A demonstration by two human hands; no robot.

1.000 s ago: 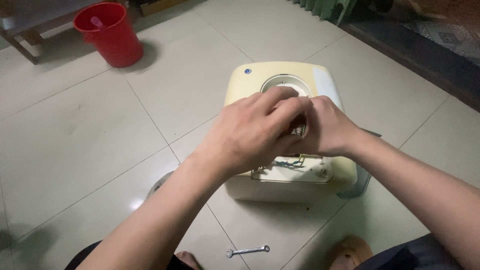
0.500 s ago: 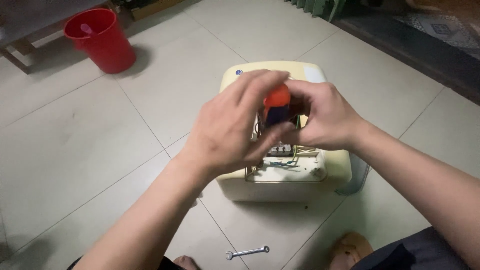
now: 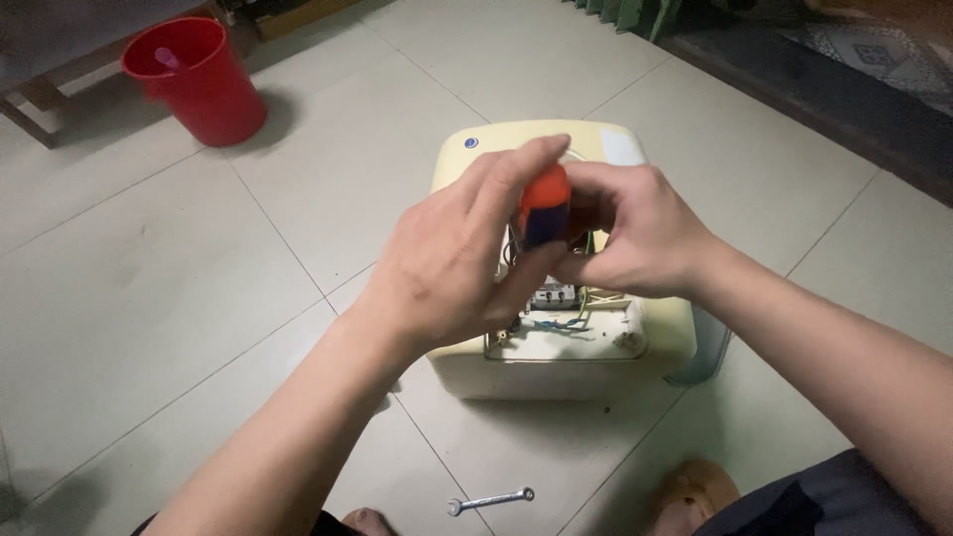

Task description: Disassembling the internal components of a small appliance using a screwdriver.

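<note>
Hands around orange-handled screwdriver

- Looks like a room in someone's home, with the repair job being done right on the floor rather than at a bench.
- The floor is large pale glossy ceramic tiles with thin grout lines.
- A red plastic bucket sits by the leg of a dark wooden bench in the far corner.
- A patterned dark rug lies along the top right edge.
- A small silver combination wrench lies loose on the tiles, next to a bare toe.
</note>
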